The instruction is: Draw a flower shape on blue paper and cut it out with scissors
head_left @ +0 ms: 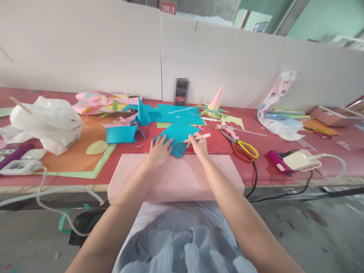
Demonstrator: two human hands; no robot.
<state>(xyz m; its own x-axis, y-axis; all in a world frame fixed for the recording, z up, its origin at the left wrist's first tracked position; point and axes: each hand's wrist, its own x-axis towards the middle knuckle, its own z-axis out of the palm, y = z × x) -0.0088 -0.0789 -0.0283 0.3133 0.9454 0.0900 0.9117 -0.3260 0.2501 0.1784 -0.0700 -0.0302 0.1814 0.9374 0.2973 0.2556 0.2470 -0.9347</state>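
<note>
- Head view: the left hand (160,149) lies flat with fingers spread on a blue sheet (182,131), pressing it down; the right hand (198,144) grasps a pale pen (205,135), its tip end near dark curved marks at the sheet's near corner.
- The blue sheet lies in front of the person, between the two hands and partly over a red board (214,143); more blue paper (165,110) is directly behind it.
- Just right of the right hand, a pink glue gun (229,132) and scissors (247,149) crowd the space, touching or nearly so.
- Left of the left hand stand a blue paper band (121,134) and, behind it, a blue cone (143,114); orange paper (76,148) spreads farther left.
- Counted: one pink cone (216,99) on a fringed base, one glue gun, two plastic bags, one at left (47,119) and one at right (275,108), and two purple power strips, at left (15,154) and right (277,163).
- A pink block (173,178) sits at the near edge of the red-covered table (250,120), under the forearms.
- A white partition (113,53) rises behind the table; beyond it are a green wall (327,19) and a red sign (168,8). The floor (313,223) is grey.
</note>
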